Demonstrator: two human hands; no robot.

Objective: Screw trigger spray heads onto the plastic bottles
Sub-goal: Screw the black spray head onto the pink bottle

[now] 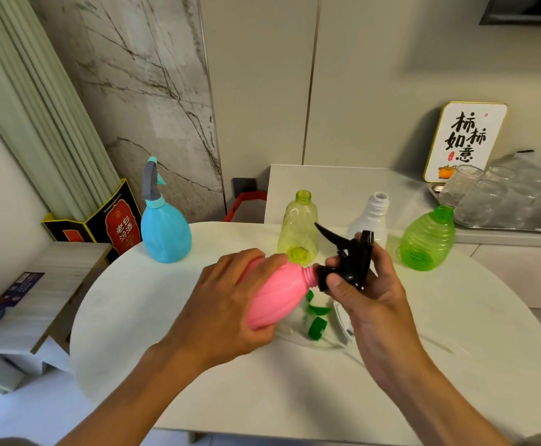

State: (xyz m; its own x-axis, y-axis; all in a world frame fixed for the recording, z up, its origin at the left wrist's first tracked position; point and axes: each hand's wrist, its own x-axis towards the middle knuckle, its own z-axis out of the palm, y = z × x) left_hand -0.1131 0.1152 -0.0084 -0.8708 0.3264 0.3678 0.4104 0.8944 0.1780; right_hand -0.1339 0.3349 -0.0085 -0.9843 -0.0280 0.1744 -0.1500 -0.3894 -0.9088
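Note:
My left hand [230, 304] grips a pink bottle [279, 291], tilted with its threaded neck pointing right. My right hand [365, 284] holds a black trigger spray head [349, 255] whose collar sits at the pink bottle's neck. Behind stand a yellow-green bottle [298, 230], a white bottle [370, 220] and a ribbed green bottle [428, 243], all without heads. A blue bottle [164, 230] at the left wears a grey and blue head. A green spray head [316, 320] and a white one [343, 326] lie on the table under my hands.
The round white table [295, 397] holds everything. A tray of upturned glasses [501, 201] and a framed sign [465, 140] sit on the counter at the right. A black and red box [114, 223] stands at the left beside a low shelf [31, 304].

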